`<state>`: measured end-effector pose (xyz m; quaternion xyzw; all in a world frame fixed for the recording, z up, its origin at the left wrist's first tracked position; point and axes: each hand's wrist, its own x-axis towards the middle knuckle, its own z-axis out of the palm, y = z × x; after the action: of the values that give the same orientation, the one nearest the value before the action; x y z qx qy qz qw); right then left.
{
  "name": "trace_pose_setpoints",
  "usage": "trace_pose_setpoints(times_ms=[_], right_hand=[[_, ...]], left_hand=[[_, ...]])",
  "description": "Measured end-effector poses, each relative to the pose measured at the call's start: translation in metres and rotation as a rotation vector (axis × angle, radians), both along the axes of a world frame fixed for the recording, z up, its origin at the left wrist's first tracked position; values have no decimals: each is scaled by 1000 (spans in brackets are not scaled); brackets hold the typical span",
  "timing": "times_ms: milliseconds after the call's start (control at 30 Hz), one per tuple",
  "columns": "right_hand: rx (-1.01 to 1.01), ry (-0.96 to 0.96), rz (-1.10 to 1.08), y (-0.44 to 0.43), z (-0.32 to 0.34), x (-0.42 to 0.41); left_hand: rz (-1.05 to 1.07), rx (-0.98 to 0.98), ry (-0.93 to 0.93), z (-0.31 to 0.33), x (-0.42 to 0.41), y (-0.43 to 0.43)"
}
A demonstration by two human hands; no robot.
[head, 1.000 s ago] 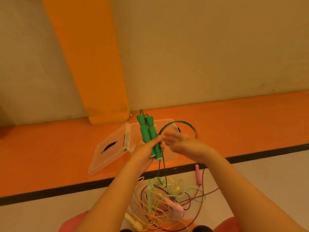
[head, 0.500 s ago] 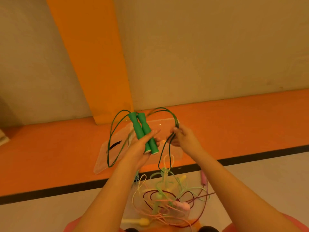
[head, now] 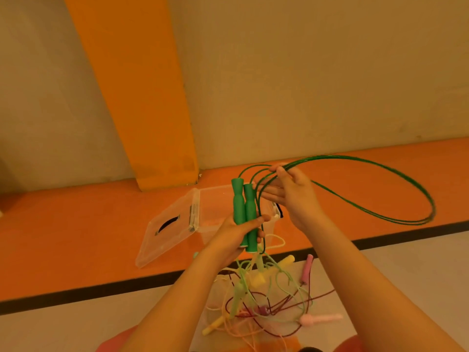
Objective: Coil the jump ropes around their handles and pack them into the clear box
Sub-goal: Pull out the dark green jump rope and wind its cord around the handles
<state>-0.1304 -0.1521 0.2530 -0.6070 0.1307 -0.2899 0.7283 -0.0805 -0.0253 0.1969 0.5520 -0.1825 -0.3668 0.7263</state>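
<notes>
Beige wall [head: 304, 85] fills upper frame; orange pillar [head: 142, 97] (leaning in frame) upper left; orange floor band [head: 63, 237], black line [head: 101, 291], pale floor [head: 50, 331] below.

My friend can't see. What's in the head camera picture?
A left hand grips two green handles upright while the right hand holds loops of green rope. Behind them sits an open clear box; other ropes lie tangled nearby.

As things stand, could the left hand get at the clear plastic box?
Probably yes. The left hand, gripping the two green handles, is just before the clear plastic box, whose lid lies open leftward; the right hand holds the green rope loops out to the right.
</notes>
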Motion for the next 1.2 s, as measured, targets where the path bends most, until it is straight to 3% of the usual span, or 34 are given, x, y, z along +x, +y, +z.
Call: trace_pose_setpoints(times_ms=[167, 300, 367, 600, 667, 900, 1200], right_hand=[[64, 53, 88, -16, -14, 3], [-101, 361, 561, -27, -44, -2], [-222, 461, 673, -28, -62, -1], [-771, 452, 304, 3, -78, 9], [-847, 439, 254, 5, -71, 9], [-484, 295, 116, -7, -49, 12], [-299, 175, 36, -6, -42, 12]], left_hand=[[182, -54, 55, 4, 4, -8], [214, -123, 87, 9, 12, -9], [206, -125, 111, 10, 12, -11], [140, -216, 205, 12, 20, -5], [110, -207, 203, 13, 24, 0], [179, -62, 71, 2, 35, 18], [203, 146, -84, -17, 8, 3]])
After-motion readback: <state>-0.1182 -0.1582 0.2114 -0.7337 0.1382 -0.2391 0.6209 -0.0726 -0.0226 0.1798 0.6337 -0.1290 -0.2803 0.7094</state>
